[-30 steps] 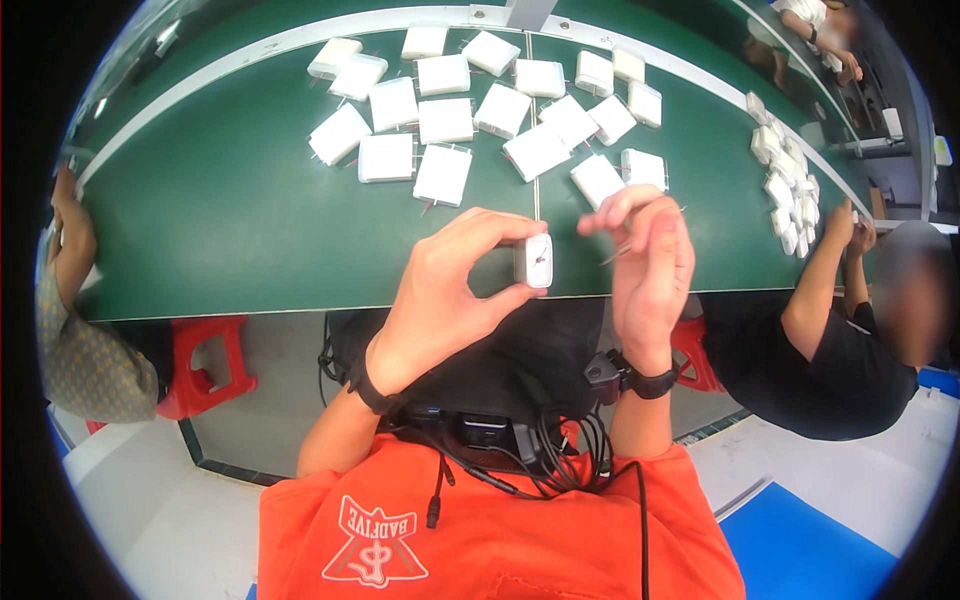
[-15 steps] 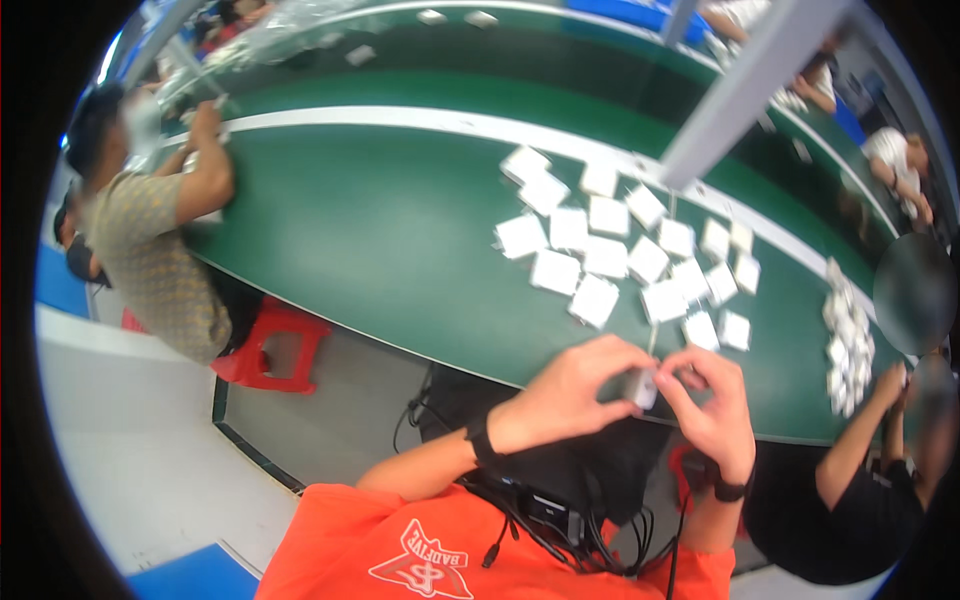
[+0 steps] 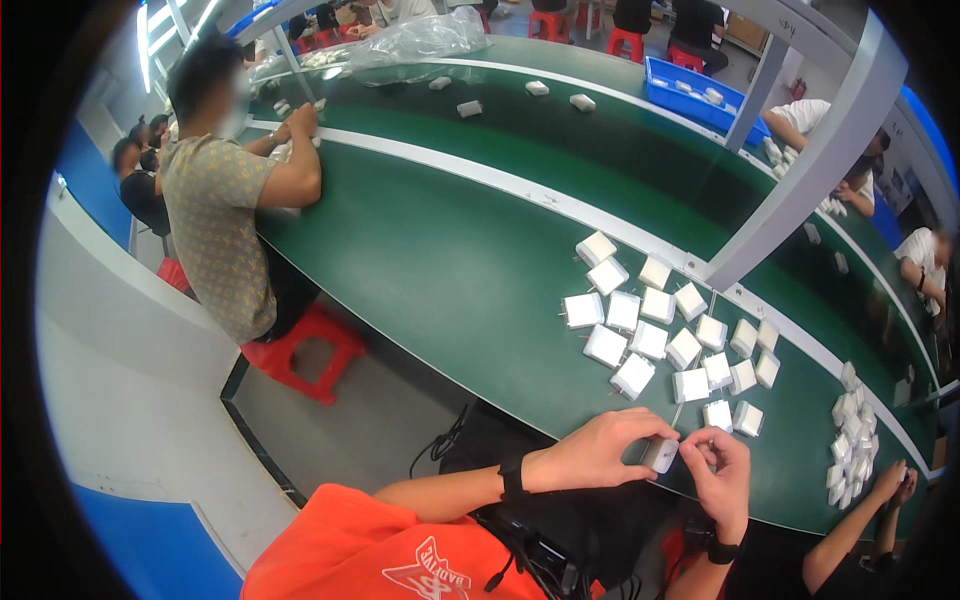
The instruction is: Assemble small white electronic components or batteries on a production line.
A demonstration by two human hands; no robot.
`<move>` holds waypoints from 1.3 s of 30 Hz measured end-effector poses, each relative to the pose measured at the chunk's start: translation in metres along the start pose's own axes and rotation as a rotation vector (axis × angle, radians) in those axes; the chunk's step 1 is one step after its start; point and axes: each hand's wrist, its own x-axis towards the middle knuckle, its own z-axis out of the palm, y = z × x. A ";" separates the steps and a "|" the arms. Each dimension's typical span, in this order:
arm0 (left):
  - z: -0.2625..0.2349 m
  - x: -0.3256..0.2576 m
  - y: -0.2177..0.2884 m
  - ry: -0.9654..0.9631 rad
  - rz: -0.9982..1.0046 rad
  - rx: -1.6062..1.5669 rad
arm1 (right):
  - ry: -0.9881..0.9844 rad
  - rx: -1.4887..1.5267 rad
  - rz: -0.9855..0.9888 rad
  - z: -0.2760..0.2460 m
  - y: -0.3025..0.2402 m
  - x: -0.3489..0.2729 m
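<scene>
Just over the table's near edge, my left hand (image 3: 607, 452) grips a white charger plug (image 3: 661, 455) between thumb and fingers. Its light grey end face points toward me. My right hand (image 3: 718, 468) is beside the plug, thumb and fingertips pinched together close to its right side; what they pinch is too small to make out. A thin pale rod (image 3: 678, 414) shows just beyond my fingertips, and I cannot tell whether it lies on the table or is held. Past my hands, several white charger plugs (image 3: 649, 340) lie loosely spread, some with metal pins showing.
On the green table (image 3: 430, 270), a pile of white plugs (image 3: 851, 450) lies at the right by a co-worker's hands (image 3: 893, 484). A grey post (image 3: 800, 165) rises behind the plugs. At the left, another person (image 3: 225, 190) works by a red stool (image 3: 310, 350). A blue bin (image 3: 690, 95) stands farther back.
My view has tilted up and shifted, so the table and my hands appear lower and more of the room shows. The charger plug stays in my left hand, and my right hand stays beside it.
</scene>
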 end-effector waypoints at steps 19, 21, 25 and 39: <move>0.005 -0.002 -0.001 0.007 0.029 -0.028 | 0.079 0.225 0.065 0.009 0.025 -0.011; 0.004 -0.003 -0.001 -0.006 0.012 -0.035 | 0.029 0.314 0.063 0.011 0.018 -0.010; 0.002 -0.002 0.001 -0.022 -0.002 0.019 | 0.066 0.263 0.022 0.017 0.010 -0.008; 0.000 0.001 0.000 0.008 0.020 0.008 | 0.074 0.053 -0.087 0.019 0.001 -0.009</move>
